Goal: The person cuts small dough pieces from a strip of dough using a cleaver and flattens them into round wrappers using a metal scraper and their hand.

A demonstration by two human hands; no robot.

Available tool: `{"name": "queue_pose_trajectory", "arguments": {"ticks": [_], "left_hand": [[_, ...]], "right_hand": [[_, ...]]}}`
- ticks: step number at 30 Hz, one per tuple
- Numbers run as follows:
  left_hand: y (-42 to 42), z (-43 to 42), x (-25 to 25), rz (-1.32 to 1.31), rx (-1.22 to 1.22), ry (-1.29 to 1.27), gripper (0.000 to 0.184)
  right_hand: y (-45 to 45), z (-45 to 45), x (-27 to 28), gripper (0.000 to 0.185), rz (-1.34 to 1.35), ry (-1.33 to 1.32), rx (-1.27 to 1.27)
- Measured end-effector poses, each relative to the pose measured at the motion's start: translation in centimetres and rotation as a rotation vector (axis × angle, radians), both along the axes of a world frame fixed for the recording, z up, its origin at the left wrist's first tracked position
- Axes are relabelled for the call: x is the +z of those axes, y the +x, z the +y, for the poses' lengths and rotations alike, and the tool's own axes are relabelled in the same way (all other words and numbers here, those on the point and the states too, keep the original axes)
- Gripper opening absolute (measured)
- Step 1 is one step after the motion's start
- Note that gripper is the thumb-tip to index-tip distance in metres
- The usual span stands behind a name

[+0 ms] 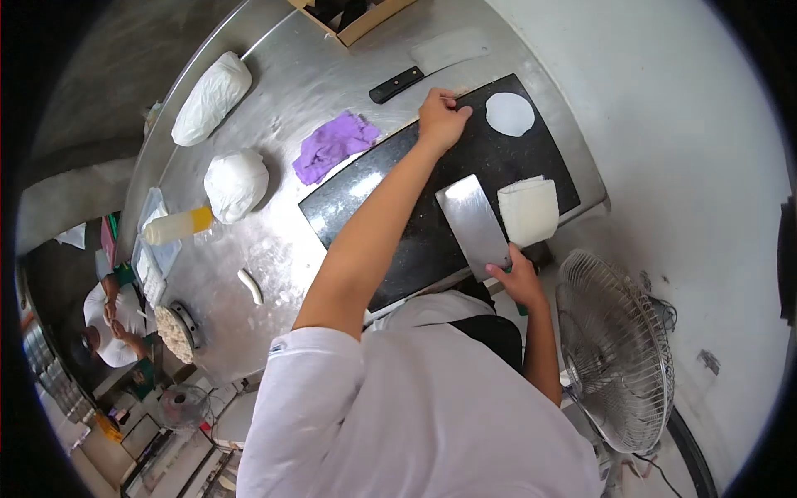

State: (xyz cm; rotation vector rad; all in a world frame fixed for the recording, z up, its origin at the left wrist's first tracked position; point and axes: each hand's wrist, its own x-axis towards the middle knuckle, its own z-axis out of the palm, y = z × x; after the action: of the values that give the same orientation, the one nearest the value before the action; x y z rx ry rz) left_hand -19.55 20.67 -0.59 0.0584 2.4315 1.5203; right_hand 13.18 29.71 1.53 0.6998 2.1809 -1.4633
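My right hand (523, 280) is closed round the near end of a broad-bladed cleaver (473, 222), whose blade lies over the black board (390, 241). My left hand (444, 122) reaches across to the board's far edge, empty as far as I can see, with bent fingers and the thumb held apart. A thin white dough round (509, 114) lies flat on the board, right of my left hand. Beside the cleaver blade sits a folded white cloth (529, 209). Beyond my left hand rests a second black-handled cleaver (397, 85) on the steel table.
Left of the board are a purple cloth (336, 148), two white plastic-wrapped bundles (237, 184) (212, 98), a yellow-topped bottle (178, 226), a dough strip (250, 286) and a dish of filling (174, 332). A fan (618, 349) stands right; another person (116, 319) is far left.
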Motion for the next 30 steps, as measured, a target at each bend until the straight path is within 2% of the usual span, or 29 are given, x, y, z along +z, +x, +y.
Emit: {"name": "queue_pose_trajectory", "arguments": {"ticks": [1, 3, 5, 6, 7, 9, 11, 12, 13, 14, 15, 16, 18, 20, 22, 23, 26, 28, 30], "left_hand": [[0.3, -2.1, -0.4, 0.022, -0.065, 0.110, 0.040], [2.2, -7.8, 1.2, 0.137, -0.116, 0.128, 0.037], [4.6, -15.4, 1.5, 0.476, -0.076, -0.143, 0.034], [6.1, -19.9, 1.2, 0.540, -0.014, -0.311, 0.033], [7.8, -24.4, 0.7, 0.560, 0.130, -0.301, 0.031], [12.3, -33.7, -0.5, 0.589, 0.423, -0.604, 0.030], [17.6, -42.0, -1.5, 0.535, 0.661, -0.809, 0.033], [20.1, -45.2, -1.8, 0.480, 0.773, -0.896, 0.036], [22.3, -48.0, -1.9, 0.464, 0.822, -0.904, 0.036], [24.4, -50.5, -2.3, 0.424, 0.815, -0.785, 0.038], [26.2, -52.0, -2.4, 0.384, 0.800, -0.661, 0.041], [27.0, -53.0, -2.6, 0.372, 0.831, -0.655, 0.041], [28.3, -54.4, -2.4, 0.382, 0.685, -0.600, 0.047], [28.4, -55.8, -2.3, 0.337, 0.710, -0.535, 0.047], [28.8, -57.1, -2.6, 0.366, 0.635, -0.455, 0.039], [28.4, -57.5, -2.2, 0.467, 0.618, -0.484, 0.033], [28.1, -60.0, -2.2, 0.339, 0.545, -0.351, 0.031], [27.5, -61.6, -2.7, 0.410, 0.541, -0.345, 0.024], [27.1, -63.1, -3.0, 0.486, 0.391, -0.384, 0.020]], "right_hand": [[0.1, -0.1, 0.0, 0.048, 0.066, -0.035, -0.030], [0.6, -0.6, -0.2, 0.048, 0.127, -0.078, -0.043], [0.8, -0.6, -0.7, 0.047, 0.084, -0.069, -0.041], [0.6, -0.8, -0.3, 0.047, 0.088, -0.086, 0.010], [0.3, -1.1, 0.4, 0.044, 0.173, -0.062, 0.014], [-0.2, -2.0, 0.5, 0.042, 0.272, -0.081, 0.097], [-0.9, -2.4, 0.3, 0.043, 0.026, -0.105, 0.027], [-1.9, -3.3, 0.8, 0.043, 0.030, -0.108, 0.087], [-2.8, -4.5, 2.0, 0.042, -0.004, -0.099, 0.114], [-3.4, -5.7, 3.0, 0.042, -0.038, -0.082, 0.132], [-4.1, -7.4, 3.4, 0.043, 0.039, -0.073, 0.205], [-5.2, -9.8, 3.0, 0.043, 0.040, -0.061, 0.234], [-7.2, -15.1, 3.2, 0.039, 0.430, 0.127, 0.576], [-9.1, -21.7, 3.8, 0.037, 0.426, 0.112, 0.713], [-10.2, -28.0, 3.3, 0.033, 0.468, 0.081, 0.827], [-10.6, -31.0, 3.2, 0.031, 0.484, 0.101, 0.885], [-11.9, -38.9, 4.2, 0.027, 0.492, 0.188, 0.996], [-12.4, -41.8, 4.4, 0.025, 0.486, 0.246, 1.047], [-12.5, -43.7, 4.4, 0.026, 0.484, 0.291, 1.081]]}}
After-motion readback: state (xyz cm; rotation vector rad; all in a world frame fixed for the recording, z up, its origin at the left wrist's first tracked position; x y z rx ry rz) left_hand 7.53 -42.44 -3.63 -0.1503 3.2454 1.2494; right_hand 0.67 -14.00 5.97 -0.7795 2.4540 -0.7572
